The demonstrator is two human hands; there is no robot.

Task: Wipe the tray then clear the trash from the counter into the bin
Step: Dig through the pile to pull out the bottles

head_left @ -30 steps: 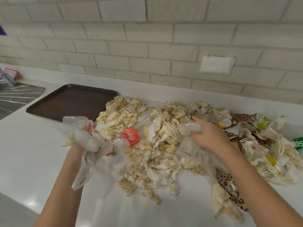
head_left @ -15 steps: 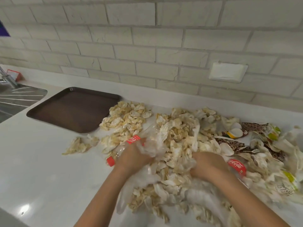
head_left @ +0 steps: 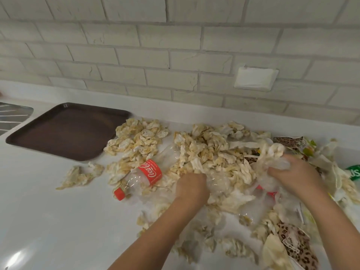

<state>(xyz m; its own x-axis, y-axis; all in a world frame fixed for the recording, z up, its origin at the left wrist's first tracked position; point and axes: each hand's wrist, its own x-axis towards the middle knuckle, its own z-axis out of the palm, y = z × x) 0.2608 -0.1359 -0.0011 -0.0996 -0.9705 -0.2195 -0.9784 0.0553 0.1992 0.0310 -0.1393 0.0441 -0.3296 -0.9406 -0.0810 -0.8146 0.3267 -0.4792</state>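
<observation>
Kitchen. Smooth white countertop (head_left: 48, 211) lies beneath the left hand (head_left: 191, 189) and right hand (head_left: 294, 176); ribbed stainless-steel sink drainboard (head_left: 11, 117) far left of them; white-painted brick backsplash (head_left: 175, 55) beyond them, bearing a white wall plate (head_left: 256, 78).

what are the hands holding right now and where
Left hand grips bunched clear plastic by its left end; right hand grips another bunch further right. Whether it's one piece can't be told.

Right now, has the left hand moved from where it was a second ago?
Yes. The left hand moved right, away from the near corner of the brown tray, into the crumpled napkins.
</observation>
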